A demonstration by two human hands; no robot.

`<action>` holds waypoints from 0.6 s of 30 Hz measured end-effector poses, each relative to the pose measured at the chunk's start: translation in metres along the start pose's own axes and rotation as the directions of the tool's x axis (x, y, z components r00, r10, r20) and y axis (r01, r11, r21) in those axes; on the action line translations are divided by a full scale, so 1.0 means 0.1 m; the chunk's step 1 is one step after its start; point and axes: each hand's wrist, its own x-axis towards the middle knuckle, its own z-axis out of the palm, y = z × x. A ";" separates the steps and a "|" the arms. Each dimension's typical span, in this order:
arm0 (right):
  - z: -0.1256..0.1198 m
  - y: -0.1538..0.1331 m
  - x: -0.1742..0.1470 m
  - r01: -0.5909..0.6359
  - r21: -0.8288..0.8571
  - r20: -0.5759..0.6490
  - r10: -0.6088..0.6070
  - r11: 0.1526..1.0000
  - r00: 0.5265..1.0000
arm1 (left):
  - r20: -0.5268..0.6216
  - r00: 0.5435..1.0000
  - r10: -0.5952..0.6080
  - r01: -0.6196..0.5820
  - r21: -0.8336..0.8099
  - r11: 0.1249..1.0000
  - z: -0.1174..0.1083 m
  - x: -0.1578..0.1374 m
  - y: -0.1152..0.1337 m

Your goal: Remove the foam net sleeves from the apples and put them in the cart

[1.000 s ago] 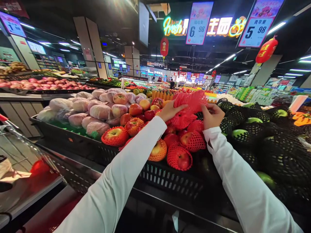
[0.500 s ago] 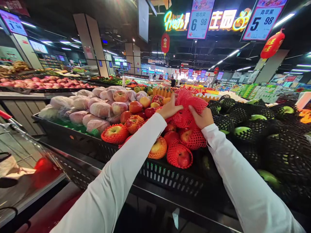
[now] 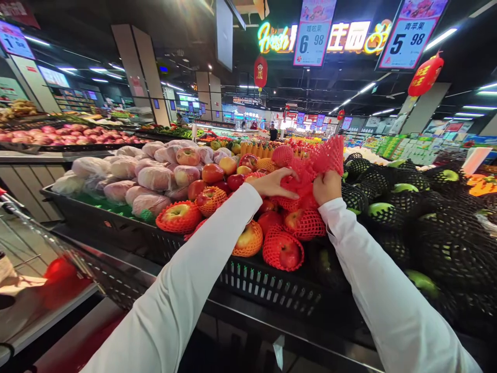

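My right hand (image 3: 327,187) is closed in a fist around red foam netting (image 3: 330,153), which sticks up above the fingers. Just left of it, my left hand (image 3: 274,184) has its fingers and thumb apart, close against more red netting over the apples; whether it touches is hard to see. Below both hands lie several red apples, among them an apple in a red foam net (image 3: 288,254) and an apple in an orange foam net (image 3: 248,239). They fill a black slotted crate (image 3: 267,287).
Plastic-wrapped fruit (image 3: 155,177) is piled at the left of the crate. Green fruit in black nets (image 3: 388,210) lies to the right. A shopping cart (image 3: 42,228) stands at lower left. Price signs (image 3: 413,39) and a red lantern (image 3: 426,75) hang overhead.
The red netting that was between both hands is now bunched in my right fist and raised to the right. My left hand has come off it, fingers spread, slightly lower.
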 end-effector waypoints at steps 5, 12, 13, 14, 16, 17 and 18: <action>0.06 0.07 0.02 0.082 -0.012 -0.102 -0.083 0.997 0.991 | 0.043 0.996 0.075 -0.081 0.159 0.984 0.00 -0.01 -0.02; 0.01 0.11 0.03 -0.106 -0.098 -0.170 0.089 0.990 0.981 | -0.152 0.984 0.092 -0.058 0.216 0.975 -0.01 0.02 0.02; 0.00 0.11 0.03 -0.136 -0.097 -0.188 0.116 0.986 0.975 | -0.209 0.973 0.103 -0.056 0.216 0.975 -0.01 0.02 0.03; 0.00 0.11 0.03 -0.157 -0.093 -0.203 0.135 0.983 0.970 | -0.280 0.953 0.114 -0.051 0.224 0.973 -0.02 0.02 0.03; -0.02 0.09 0.03 -0.172 -0.086 -0.219 0.149 0.981 0.964 | -0.461 0.874 0.153 -0.035 0.253 0.967 -0.04 0.03 0.02; -0.03 0.08 0.02 -0.162 -0.088 -0.219 0.139 0.983 0.966 | -0.563 0.808 0.175 -0.023 0.267 0.963 -0.05 0.03 0.01; -0.03 0.07 0.02 -0.130 -0.096 -0.218 0.107 0.987 0.970 | -0.659 0.726 0.197 -0.007 0.279 0.960 -0.07 0.04 0.00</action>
